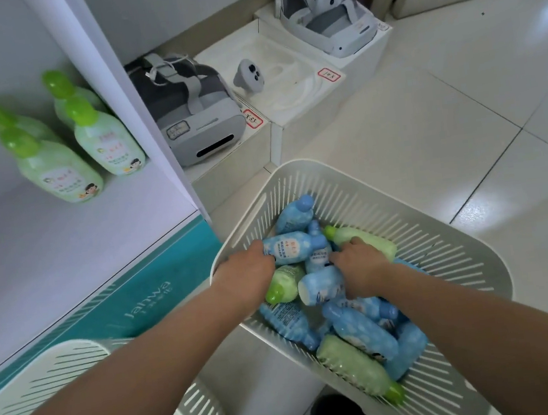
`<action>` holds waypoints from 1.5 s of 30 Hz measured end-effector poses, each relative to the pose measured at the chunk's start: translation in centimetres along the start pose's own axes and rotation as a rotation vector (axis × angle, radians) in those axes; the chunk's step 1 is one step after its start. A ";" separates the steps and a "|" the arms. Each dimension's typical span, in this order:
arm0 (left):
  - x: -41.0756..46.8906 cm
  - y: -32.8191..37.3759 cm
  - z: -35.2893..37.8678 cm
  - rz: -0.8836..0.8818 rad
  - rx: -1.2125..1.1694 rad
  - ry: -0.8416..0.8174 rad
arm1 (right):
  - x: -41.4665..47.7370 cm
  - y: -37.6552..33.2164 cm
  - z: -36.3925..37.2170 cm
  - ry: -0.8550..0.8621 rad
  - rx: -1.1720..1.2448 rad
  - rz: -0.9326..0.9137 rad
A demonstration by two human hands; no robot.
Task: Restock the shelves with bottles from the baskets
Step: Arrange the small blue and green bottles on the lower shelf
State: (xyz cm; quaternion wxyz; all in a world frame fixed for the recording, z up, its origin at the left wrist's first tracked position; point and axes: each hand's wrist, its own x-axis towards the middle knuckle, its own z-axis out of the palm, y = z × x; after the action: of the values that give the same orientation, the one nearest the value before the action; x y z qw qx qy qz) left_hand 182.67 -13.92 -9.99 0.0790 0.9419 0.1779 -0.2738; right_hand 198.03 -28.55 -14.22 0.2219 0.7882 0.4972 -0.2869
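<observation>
White floor tiles (460,108) are shining to the R of the big basket (448,230), which is holding a heap of blue & green bottles lying every which way. L hand (246,272) is reaching into the basket's near-left part & curling its fingers round the flat end of a blue bottle (291,248) on top of the heap. R hand (359,269) is digging in near the basket's middle, resting over a green bottle (369,238). Its fingers are tucked down among the bottles, so I can't tell if it's gripping one. Up & to the L of the basket, the shelf (63,243) is holding four standing bottles w/ green caps (103,138). A second basket (61,368) is sitting lower L of the big one. Headsets (199,113) on white boxes (294,129) are sitting behind the basket, not part of the job. Step in hand, I think: picking bottles out of the heap. Next move prob. needs a firm hold, lifting the blue bottle free w/o dragging others along. Then it's carrying it up L to the shelf & standing it cap up.
</observation>
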 end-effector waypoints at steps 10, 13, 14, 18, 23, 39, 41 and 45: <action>-3.2 -0.8 -3.3 0.025 -0.110 0.218 | -2.8 0.9 -1.8 -0.025 0.414 -0.074; -4.5 -1.3 -4.8 -0.035 -0.192 0.267 | -3.7 0.8 -3.9 0.047 0.540 -0.068; -5.0 -1.5 -5.2 -0.058 -0.237 0.285 | -4.0 0.6 -4.9 0.095 0.526 -0.056; -7.0 -3.1 -6.3 -0.102 -0.437 0.342 | -5.4 -1.1 -8.6 0.203 0.356 -0.088; -10.3 -4.7 -6.6 -0.077 -0.503 0.347 | -6.3 -2.4 -10.8 0.171 0.364 -0.087; -9.2 -4.9 -3.1 0.066 -0.466 0.285 | -1.8 -8.5 -0.2 -0.138 -0.313 -0.325; -9.0 -4.8 -2.9 0.086 -0.457 0.273 | -1.3 -9.1 0.4 -0.092 -0.384 -0.336; -9.0 -4.8 -2.5 0.078 -0.451 0.246 | -1.2 -9.3 1.4 0.047 -0.412 -0.365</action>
State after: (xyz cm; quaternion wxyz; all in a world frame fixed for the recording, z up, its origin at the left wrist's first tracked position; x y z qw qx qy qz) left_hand 175.00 -11.48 -3.27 0.2754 0.9329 0.2060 -0.1072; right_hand 188.82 -26.45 -15.05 0.3105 0.6302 0.6839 -0.1966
